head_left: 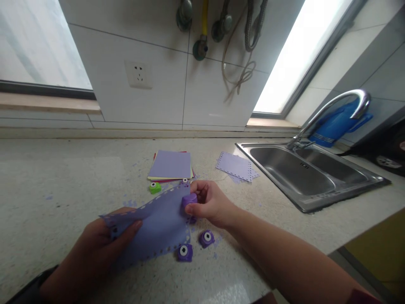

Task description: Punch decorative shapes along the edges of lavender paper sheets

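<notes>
As left hand (104, 242) grips sheet (158, 223), length points rightward; punch (189, 199) (right hand (212, 204)).

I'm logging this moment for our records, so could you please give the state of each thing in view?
Purple sheet: held, edges punched, bent
Purple punch: gripped at sheet's edge
Green punch: resting on counter
Paper stack: piled flat
Punched sheets: overlapping
Faucet: not running

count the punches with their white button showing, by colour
green punch: 1
purple punches: 3
total: 4
Not counted: the held punch, also purple, in the right hand, as its button does not show.
</notes>
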{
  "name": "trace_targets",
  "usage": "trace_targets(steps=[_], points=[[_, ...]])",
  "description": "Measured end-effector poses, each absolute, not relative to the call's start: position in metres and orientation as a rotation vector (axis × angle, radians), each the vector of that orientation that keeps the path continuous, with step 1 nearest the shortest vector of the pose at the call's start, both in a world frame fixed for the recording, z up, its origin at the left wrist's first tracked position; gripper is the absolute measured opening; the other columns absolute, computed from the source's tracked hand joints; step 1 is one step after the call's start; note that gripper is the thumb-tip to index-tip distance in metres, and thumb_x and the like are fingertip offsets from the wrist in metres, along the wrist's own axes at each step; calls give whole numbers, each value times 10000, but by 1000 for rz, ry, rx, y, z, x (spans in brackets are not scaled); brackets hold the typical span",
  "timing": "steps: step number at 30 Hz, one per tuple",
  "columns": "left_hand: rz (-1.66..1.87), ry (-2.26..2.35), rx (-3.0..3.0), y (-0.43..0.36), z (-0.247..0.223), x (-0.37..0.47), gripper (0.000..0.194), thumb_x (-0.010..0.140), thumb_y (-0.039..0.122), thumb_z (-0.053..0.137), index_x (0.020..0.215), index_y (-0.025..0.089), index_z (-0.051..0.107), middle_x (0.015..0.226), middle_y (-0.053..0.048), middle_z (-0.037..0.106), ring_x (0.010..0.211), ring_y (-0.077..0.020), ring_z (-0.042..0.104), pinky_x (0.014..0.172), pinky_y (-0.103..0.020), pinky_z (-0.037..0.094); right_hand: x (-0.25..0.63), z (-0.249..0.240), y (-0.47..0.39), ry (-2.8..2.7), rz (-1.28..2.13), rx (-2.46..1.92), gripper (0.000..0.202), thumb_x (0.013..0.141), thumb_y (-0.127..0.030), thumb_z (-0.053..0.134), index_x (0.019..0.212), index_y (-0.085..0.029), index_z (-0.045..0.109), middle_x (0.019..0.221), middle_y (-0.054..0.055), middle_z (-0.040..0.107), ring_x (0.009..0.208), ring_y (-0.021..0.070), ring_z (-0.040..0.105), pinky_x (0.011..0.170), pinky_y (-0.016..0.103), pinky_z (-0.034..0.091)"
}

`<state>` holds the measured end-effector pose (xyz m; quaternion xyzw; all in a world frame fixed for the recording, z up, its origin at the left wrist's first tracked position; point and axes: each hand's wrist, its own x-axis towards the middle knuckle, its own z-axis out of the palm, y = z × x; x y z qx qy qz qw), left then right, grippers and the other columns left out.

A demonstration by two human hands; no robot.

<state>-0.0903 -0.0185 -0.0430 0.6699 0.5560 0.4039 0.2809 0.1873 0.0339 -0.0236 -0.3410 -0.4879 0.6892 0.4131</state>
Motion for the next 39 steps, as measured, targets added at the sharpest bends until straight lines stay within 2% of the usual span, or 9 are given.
trace_targets(steps=[3,8,14,17,21,26,32,39], points=[[1060,1474,1815,-18,-45,-91,273,861,554,714,942,331,851,913,-29,858,840,-288,820,822,-356,670,187,-23,33,-1242,1727,-856,503,459,-197,1009,736,-200,589,636,-69,617,514,64,509,496,206,431],[1013,1420,1795,-15,-48,-95,276,864,545,727,1001,341,852,986,-40,862,933,-307,824,891,-387,658,188,-24,34,-1266,1737,-829,491,471,-169,1007,725,-201,588,622,-82,596,507,60,499,488,203,426],[1058,1381,1574,-16,-47,-94,320,859,535,758,1076,313,834,1026,-58,859,935,-325,823,832,-395,679,193,-25,40,-1243,1809,-800,435,563,-200,1007,869,-190,698,725,-45,698,621,82,635,604,212,521],[1033,1348,1477,-17,-46,-92,345,865,541,766,1116,309,819,1074,-64,853,990,-337,813,869,-414,672,197,-24,44,-1194,1796,-809,408,632,-273,1000,944,-199,748,774,-15,742,657,100,684,647,237,550],[1044,1320,1301,-18,-45,-89,382,865,565,775,1120,282,806,1108,-79,845,1030,-347,801,877,-420,669,203,-21,49,-1175,1722,-792,355,716,-388,963,981,-224,793,879,34,780,713,135,709,678,290,568],[1084,1251,1102,-17,-46,-87,455,841,533,823,1178,235,752,1081,-102,843,1022,-361,799,810,-430,680,212,-19,58,-1193,1576,-828,309,759,-411,932,1002,-263,811,979,57,795,842,185,730,827,381,578],[1176,1178,1030,-14,-47,-87,495,814,497,861,1171,192,705,1085,-121,832,1003,-357,798,832,-461,670,220,-21,69,-1306,1339,-888,285,783,-398,902,1020,-266,815,985,38,780,873,182,688,895,384,541],[1250,1088,974,-12,-47,-86,518,794,446,891,1176,167,681,1088,-124,828,942,-328,804,853,-472,662,228,-28,78,-1414,1242,-964,259,813,-392,870,1031,-269,803,1014,43,780,943,204,691,962,407,512]])
